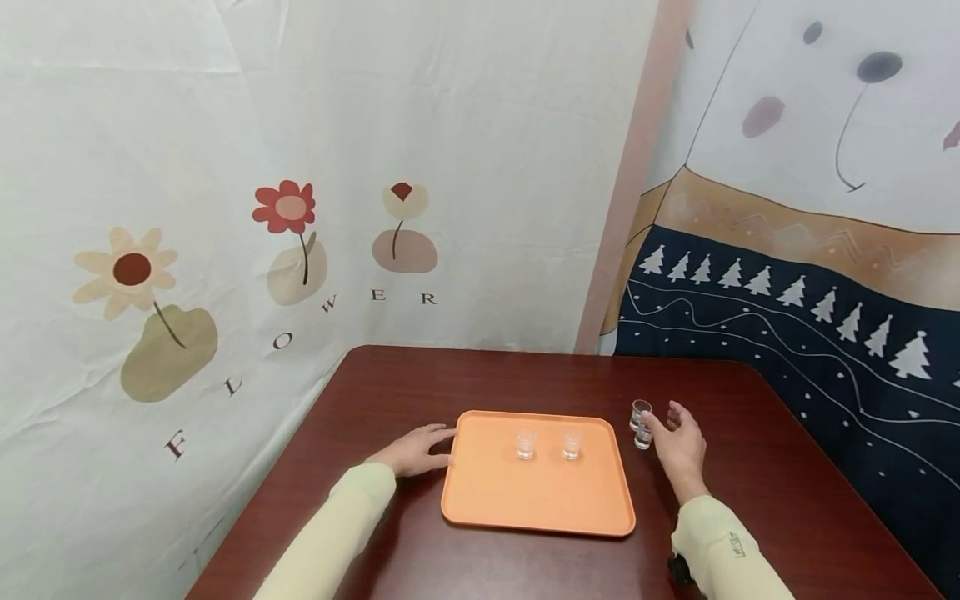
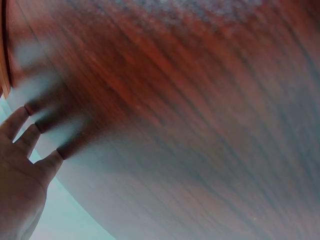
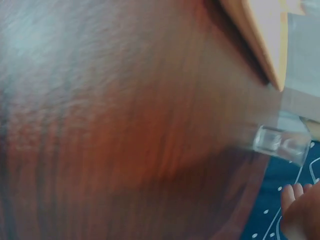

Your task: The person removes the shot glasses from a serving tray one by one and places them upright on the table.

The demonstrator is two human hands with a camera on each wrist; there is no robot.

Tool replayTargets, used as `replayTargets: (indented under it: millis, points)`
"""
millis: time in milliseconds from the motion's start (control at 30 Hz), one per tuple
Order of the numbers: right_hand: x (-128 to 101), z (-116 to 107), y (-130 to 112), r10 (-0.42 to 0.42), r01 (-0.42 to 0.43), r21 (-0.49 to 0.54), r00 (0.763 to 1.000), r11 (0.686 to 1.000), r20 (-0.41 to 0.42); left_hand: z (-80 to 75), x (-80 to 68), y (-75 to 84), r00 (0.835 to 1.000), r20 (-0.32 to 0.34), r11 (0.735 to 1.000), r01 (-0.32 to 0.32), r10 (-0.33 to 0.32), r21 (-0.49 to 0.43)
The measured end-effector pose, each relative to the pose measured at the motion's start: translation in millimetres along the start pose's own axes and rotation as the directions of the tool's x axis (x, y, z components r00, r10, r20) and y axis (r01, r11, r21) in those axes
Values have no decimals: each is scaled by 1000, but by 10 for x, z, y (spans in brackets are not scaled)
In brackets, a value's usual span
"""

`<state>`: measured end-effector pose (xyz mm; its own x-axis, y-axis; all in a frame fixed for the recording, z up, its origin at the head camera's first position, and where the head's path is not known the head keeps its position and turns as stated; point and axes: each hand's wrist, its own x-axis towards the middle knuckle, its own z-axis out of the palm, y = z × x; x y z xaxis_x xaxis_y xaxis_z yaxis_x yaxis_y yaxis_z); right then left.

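Note:
An orange tray (image 1: 536, 492) lies on the dark red-brown table, with two small clear shot glasses standing on it: one on the left (image 1: 525, 446), one on the right (image 1: 572, 447). My left hand (image 1: 416, 450) is at the tray's left rim with its fingers extended; in the left wrist view the left hand (image 2: 22, 175) shows spread fingers. Right of the tray stand two more shot glasses, a farther one (image 1: 640, 411) and a nearer one (image 1: 642, 437). My right hand (image 1: 681, 446) is beside these, thumb overlapping the nearer glass, fingers loosely bent and not wrapped around it.
The table (image 1: 420, 379) has rounded far corners. A pale cloth with printed flowers (image 1: 487, 167) hangs behind and to the left, and a dark blue patterned cloth (image 1: 750, 333) hangs on the right.

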<state>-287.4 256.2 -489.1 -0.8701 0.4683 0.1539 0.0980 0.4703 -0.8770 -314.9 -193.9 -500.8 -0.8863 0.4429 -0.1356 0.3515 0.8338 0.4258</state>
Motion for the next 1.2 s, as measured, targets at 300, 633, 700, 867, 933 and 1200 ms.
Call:
replayTargets:
  millis: [300,633,700,867,933,1200]
  points:
    - [-53,109,-244,-108,111,101,994,989,-33,-1,-13,-4,1000,3,1000,0,0,-12]
    - [-214,337,-363,-196,173,152,968,973,155,5,-19,7,1000,5,1000,7,-7,-17]
    - [-233,379,-362,-199,172,151,961,973,190,5,-16,5,1000,2,1000,2,-2,-14]
    - [-274,491,-335,-200,169,132,942,977,271,17,-17,-11,1000,-8,1000,-20,20,-7]
    - [-288,528,-320,-192,162,122,933,979,304,22,-18,-14,1000,-10,1000,-20,20,-8]
    - [-353,615,-239,-141,135,44,903,990,405,26,-23,-2,1000,-4,1000,-4,4,-7]
